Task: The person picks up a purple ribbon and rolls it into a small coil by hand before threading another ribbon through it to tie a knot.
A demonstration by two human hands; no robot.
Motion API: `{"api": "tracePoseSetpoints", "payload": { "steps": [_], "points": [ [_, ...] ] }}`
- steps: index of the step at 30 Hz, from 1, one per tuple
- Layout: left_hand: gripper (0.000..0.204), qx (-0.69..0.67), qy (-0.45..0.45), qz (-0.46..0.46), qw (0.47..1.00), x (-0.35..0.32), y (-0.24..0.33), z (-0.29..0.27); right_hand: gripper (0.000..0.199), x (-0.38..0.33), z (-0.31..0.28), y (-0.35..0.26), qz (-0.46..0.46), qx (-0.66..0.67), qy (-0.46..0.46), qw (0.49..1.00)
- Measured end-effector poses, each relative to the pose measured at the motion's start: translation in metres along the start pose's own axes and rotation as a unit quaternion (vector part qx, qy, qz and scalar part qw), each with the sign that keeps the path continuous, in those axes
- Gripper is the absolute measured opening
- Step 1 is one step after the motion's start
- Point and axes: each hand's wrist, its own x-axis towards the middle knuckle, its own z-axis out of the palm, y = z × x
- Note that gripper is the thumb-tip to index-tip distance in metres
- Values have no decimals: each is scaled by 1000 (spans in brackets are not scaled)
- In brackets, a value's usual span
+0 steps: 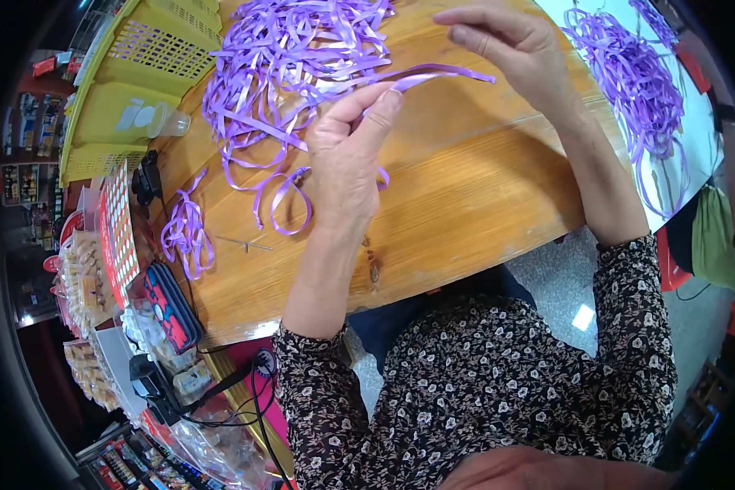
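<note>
My left hand (345,159) pinches a shiny purple ribbon (445,72) between thumb and forefinger. Its narrow end sticks out to the right above the wooden table (465,180), and looped ribbon hangs below the hand. Raised to the right of that end, my right hand (521,59) is apart from the ribbon. Its fingers stretch leftward, with nothing visible in them. Beyond my left hand lies a large tangled pile of purple ribbons (302,41). A smaller ribbon bundle (188,233) rests at the table's left, near a thin metal tool (249,244).
Another heap of purple ribbons (633,86) lies on a white surface (621,135) at the right. A yellow plastic basket (159,49) with a clear cup (170,121) stands at the far left. Along the left edge are a dark patterned case (171,306) and a black device with cables (153,388).
</note>
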Motion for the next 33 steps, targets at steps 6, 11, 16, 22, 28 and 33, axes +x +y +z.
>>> {"api": "tracePoseSetpoints", "payload": {
  "steps": [6, 11, 16, 22, 28, 33],
  "points": [
    [17, 24, 11, -5, 1000, -4, 2, 0, 14, 5, -12, -19, 125, -4, 39, 991],
    [17, 32, 19, 10, 999, -5, 1, 3, 19, -1, -10, -3, 29, 42, -99, 994],
    [16, 32, 39, 16, 999, -3, -3, -1, 21, -5, 1, -1, 22, 30, -148, 988],
    [14, 24, 33, 8, 999, -4, 0, -4, 19, -5, 2, -5, -109, -187, -153, 964],
    [14, 90, 47, 37, 994, -3, 0, -3, 10, -8, 5, -1, -133, -191, -123, 965],
    [12, 117, 72, 63, 989, 2, -2, -3, 7, -10, 7, -6, -62, -84, -188, 977]
  ]
}}
